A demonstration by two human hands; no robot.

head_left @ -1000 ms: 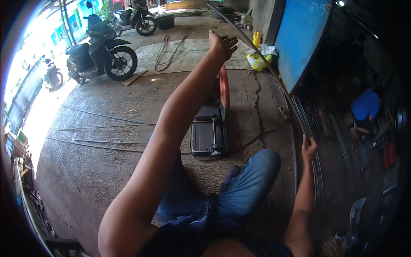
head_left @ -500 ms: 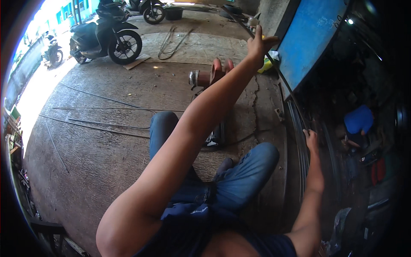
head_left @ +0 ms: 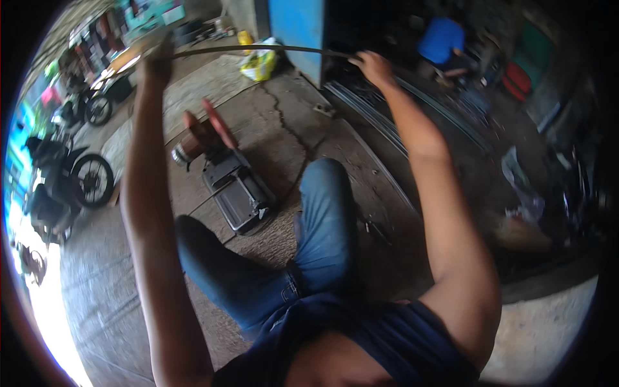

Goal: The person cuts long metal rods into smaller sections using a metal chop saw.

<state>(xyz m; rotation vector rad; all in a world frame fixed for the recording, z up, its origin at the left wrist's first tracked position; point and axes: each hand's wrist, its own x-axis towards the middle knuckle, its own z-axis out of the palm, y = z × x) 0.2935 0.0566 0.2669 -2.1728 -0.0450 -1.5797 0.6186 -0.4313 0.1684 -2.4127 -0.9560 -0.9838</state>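
Though the left hand (head_left: 158,63) blurs past telling, the right hand (head_left: 374,67) pinches a slender brown metal rod (head_left: 264,48); manoeuvring likely wants balance.

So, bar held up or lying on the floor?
Held up: the bar spans between the raised left hand and right hand; blur hides the left's exact grip.

I see a rough grey floor (head_left: 276,155) with a long crack (head_left: 279,113), a blue panel (head_left: 296,29) ahead, a dark room (head_left: 371,29) on my right, bright light (head_left: 51,316) on my left
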